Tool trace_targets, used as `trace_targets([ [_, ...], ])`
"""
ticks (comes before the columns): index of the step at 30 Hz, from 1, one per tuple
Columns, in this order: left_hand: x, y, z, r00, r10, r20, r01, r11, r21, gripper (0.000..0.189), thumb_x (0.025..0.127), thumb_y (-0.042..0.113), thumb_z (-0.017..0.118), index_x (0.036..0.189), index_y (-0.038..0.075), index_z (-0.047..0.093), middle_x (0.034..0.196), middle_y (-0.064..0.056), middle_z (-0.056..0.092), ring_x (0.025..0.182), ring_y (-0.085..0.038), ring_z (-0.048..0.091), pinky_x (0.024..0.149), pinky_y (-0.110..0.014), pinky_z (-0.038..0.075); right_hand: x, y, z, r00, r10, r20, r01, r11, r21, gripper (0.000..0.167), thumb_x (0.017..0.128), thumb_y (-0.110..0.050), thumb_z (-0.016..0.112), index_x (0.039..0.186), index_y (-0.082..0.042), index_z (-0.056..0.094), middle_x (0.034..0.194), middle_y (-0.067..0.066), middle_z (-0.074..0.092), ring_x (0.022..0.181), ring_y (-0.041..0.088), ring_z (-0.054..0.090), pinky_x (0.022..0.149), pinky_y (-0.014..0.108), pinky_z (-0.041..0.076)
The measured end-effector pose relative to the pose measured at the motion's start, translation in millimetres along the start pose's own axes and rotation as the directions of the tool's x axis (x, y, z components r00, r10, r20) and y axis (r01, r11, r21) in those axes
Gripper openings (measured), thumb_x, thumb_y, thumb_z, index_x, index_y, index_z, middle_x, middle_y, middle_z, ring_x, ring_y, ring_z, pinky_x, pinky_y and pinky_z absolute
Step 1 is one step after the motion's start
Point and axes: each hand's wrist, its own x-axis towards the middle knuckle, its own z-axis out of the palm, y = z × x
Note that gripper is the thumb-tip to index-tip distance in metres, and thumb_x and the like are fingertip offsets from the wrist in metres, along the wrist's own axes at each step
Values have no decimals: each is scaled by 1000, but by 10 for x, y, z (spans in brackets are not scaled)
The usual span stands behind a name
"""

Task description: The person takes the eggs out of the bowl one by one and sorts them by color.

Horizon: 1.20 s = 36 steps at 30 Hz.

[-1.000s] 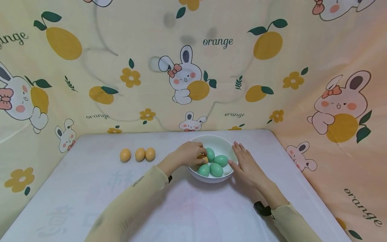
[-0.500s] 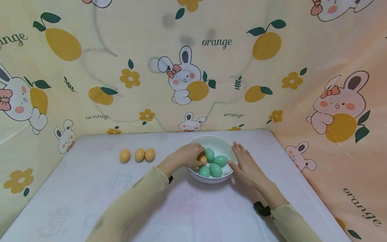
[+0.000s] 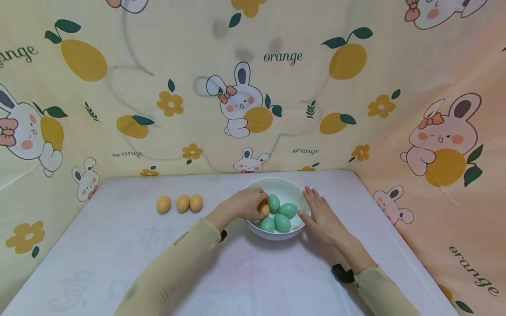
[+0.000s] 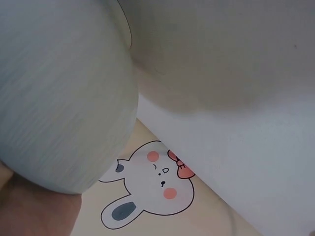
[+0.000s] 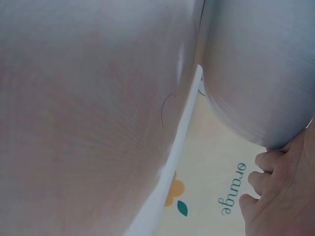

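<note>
A white bowl (image 3: 291,188) stands toward the back of the table and holds several green eggs (image 3: 282,223). Inside its left part, my left hand (image 3: 246,204) has its fingers curled over a yellow-orange egg (image 3: 263,210), partly hidden by them. My right hand (image 3: 325,219) lies with straight fingers against the bowl's right side, thumb at the rim. Both wrist views are filled largely by the outside of the bowl; a bit of the left hand (image 4: 39,209) and the fingers of the right hand (image 5: 283,182) show at its edge.
Left of the bowl, 3 yellow-orange eggs (image 3: 183,203) sit in a row, two side by side and one a little apart. A white cloth covers the table (image 3: 253,272). Behind it hangs a curtain (image 3: 189,66) printed with rabbits and oranges.
The yellow-orange egg under my left fingers has shifted slightly left and shows more. The green egg in front of it has moved a touch right. My right hand has stayed put.
</note>
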Motion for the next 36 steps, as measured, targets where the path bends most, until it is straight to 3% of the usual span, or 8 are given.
trace_targets([
  [14, -23, -55, 7, 997, 35, -72, -41, 996, -79, 38, 86, 27, 80, 120, 14, 70, 112, 3, 61, 98, -13, 57, 88, -27, 51, -14, -16, 14, 1000, -8, -10, 8, 1000, -4, 78, 109, -49, 44, 163, 3, 21, 173, 17, 13, 158, 42, 11, 126, 60, 12],
  [25, -65, -92, -50, 977, 99, -191, -125, 983, -134, 43, 84, 25, 80, 124, 12, 68, 125, -1, 65, 112, -19, 62, 102, -34, 51, -13, -23, 2, 1000, -7, -7, 7, 1000, 1, 77, 110, -48, 43, 163, 3, 20, 173, 17, 13, 159, 40, 9, 127, 59, 11],
  [29, -95, -116, -43, 960, 104, -261, -149, 976, -158, 44, 84, 25, 81, 124, 12, 67, 124, -1, 64, 114, -18, 62, 103, -33, 50, -10, -18, 4, 1000, -5, -9, 5, 1000, 6, 78, 110, -49, 43, 163, 2, 20, 173, 17, 13, 159, 40, 9, 127, 58, 10],
  [36, -162, -193, 5, 906, 98, -412, -199, 958, -208, 45, 82, 20, 85, 123, 10, 68, 124, -1, 64, 115, -17, 60, 104, -35, 50, -6, -2, 12, 1000, -6, -16, 6, 1000, 4, 77, 110, -49, 42, 163, 3, 20, 173, 17, 13, 159, 41, 10, 127, 59, 11],
])
